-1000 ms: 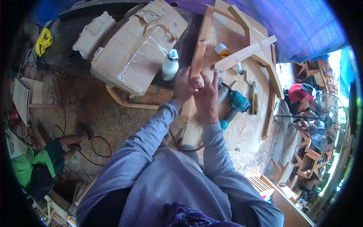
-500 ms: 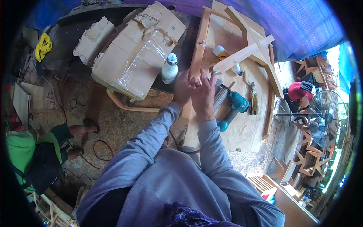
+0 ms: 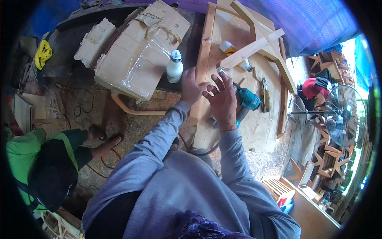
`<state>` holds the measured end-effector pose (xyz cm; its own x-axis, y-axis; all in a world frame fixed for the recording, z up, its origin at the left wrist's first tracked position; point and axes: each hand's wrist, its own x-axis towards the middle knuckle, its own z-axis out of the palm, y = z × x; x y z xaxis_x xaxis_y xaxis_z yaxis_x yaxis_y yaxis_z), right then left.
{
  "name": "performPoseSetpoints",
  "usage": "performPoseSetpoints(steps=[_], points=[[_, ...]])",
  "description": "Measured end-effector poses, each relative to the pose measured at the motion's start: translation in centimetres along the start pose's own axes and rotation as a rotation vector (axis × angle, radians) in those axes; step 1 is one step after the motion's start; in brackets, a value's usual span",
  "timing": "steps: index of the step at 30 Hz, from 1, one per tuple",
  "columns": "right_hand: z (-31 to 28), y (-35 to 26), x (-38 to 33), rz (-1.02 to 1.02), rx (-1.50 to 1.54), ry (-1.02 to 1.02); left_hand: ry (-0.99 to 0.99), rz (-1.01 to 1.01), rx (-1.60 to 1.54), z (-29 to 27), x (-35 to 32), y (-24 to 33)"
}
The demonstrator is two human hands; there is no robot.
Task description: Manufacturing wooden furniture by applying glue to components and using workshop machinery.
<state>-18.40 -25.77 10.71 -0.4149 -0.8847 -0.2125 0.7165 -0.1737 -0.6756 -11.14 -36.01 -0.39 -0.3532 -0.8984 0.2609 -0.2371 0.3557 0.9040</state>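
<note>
My left hand [image 3: 191, 88] is at the left rail [image 3: 203, 51] of a wooden frame, fingers closed and thumb across the wood. Whatever those fingers hold is hidden. Just to its right, above the panel [image 3: 258, 131], my right hand [image 3: 223, 102] is open, its fingers apart and slightly bent, with nothing visible in them. A teal and black nail gun [image 3: 248, 99] lies on the panel, partly behind that hand. Beyond the fingertips rests a crossed pair of wooden slats [image 3: 254, 47]. A white bottle [image 3: 174, 68] stands left of my left hand.
A flattened cardboard box [image 3: 135, 59] covers the dark table to the left. Pliers [image 3: 265, 95] and a yellow-and-white glue bottle [image 3: 229, 48] lie on the panel. One person in green [image 3: 43, 159] is at left; another in red [image 3: 314, 88] bends near a fan [image 3: 340, 113] at right.
My right hand has moved apart from my left, rightward and slightly down, and its fingers have spread. My left hand stays by the rail. The person in green has shifted closer.
</note>
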Motion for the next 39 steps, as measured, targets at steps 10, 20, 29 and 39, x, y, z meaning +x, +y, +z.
performPoseSetpoints(steps=[10, 20, 29, 39], points=[[-3.9, -4.1, -3.2, -0.044, -0.047, 0.05, 0.004, 0.055, 0.202, -0.2, 0.8, -1.3], [-5.6, -5.2, -5.3, 0.009, -0.075, -0.015, -0.037, -0.069, 0.361, 0.7, 1.4, -0.3], [-9.6, -9.1, -5.3, 0.031, -0.198, -0.206, -0.278, -0.41, -0.094, -2.9, 3.1, 6.5], [-8.7, -11.5, -2.0, -0.011, -0.229, -0.506, 0.027, -0.329, -0.449, -3.5, -12.2, 14.2]])
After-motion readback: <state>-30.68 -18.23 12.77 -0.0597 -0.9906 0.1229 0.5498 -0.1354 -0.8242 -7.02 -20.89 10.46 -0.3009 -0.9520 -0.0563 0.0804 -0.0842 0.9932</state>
